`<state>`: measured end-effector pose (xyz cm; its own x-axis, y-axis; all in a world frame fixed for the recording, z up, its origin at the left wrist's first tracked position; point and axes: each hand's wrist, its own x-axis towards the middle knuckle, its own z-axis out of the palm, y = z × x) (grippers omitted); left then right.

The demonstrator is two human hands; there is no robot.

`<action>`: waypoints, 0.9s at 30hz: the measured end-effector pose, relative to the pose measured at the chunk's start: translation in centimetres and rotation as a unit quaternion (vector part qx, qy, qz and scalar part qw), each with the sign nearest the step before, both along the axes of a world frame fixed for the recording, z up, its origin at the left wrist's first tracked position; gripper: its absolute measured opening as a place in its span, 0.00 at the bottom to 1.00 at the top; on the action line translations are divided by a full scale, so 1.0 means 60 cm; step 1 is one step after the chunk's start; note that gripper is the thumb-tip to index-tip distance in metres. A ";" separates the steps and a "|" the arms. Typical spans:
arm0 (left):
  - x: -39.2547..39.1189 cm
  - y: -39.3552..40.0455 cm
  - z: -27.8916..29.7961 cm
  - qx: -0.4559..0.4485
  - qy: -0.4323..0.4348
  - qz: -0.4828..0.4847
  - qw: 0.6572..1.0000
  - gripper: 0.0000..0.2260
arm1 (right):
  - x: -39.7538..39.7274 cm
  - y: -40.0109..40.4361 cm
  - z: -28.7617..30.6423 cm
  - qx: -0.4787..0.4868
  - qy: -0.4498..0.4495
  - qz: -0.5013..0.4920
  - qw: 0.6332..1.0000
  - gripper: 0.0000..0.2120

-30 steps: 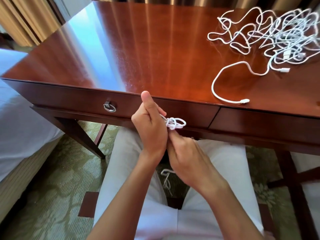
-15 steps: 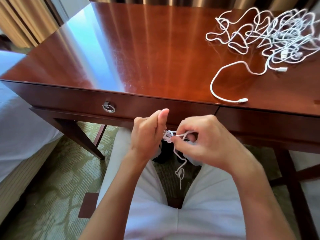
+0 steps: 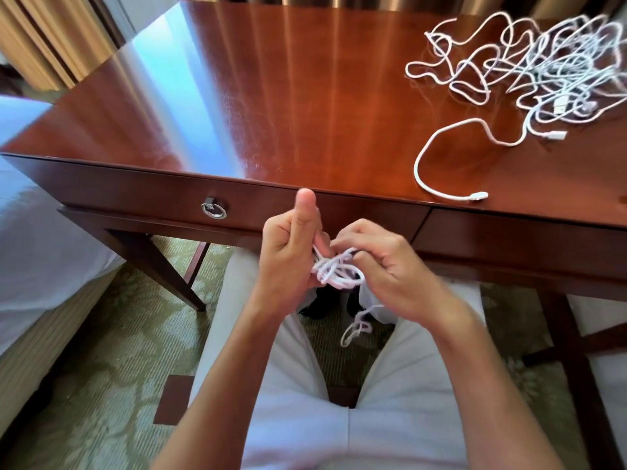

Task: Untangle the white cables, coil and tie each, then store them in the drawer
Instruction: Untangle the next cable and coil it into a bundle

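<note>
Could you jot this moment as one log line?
step: tying coil | left hand, right hand: gripping coiled cable | cable tangle: on desk | drawer: closed

A tangle of white cables (image 3: 549,72) is occupying the far right corner of the desk top (image 3: 271,96), one loose end trailing to the near edge. The closed drawer (image 3: 237,206), ring pull (image 3: 213,209) hanging, is facing the lap. Both hands (image 3: 291,256) (image 3: 390,269), with a coiled cable (image 3: 336,271), are crowding the gap before the drawer front.

A shiny brown counter (image 3: 271,106) stands on green carpet (image 3: 112,351), with a white bed (image 3: 37,259) on the left and tan curtains (image 3: 37,39) behind.
</note>
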<state>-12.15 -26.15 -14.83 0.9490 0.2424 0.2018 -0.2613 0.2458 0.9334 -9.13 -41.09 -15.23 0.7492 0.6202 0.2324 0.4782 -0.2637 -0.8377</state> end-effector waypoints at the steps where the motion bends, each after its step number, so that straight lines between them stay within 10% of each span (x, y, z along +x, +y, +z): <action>1: 0.003 -0.001 0.003 -0.033 0.013 0.018 0.999 0.30 | -0.004 0.006 -0.008 -0.001 0.003 -0.005 1.000 0.15; 6: 0.010 0.013 0.016 -0.114 0.065 0.077 0.988 0.28 | -0.009 0.008 -0.017 0.009 0.178 -0.086 0.980 0.18; 17: 0.065 0.024 -0.025 -0.102 0.111 0.321 0.935 0.28 | -0.076 0.039 0.016 -0.356 0.021 0.022 0.934 0.16; 27: 0.065 0.027 -0.032 0.048 0.061 0.383 0.920 0.30 | -0.056 0.029 0.021 -0.210 0.034 -0.125 0.969 0.20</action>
<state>-8.23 -24.53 -16.76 0.5236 0.8369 0.1592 -0.2150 -0.0510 0.9753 -12.48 -39.37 -13.97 0.8930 0.4465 -0.0571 0.3022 -0.6886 -0.6592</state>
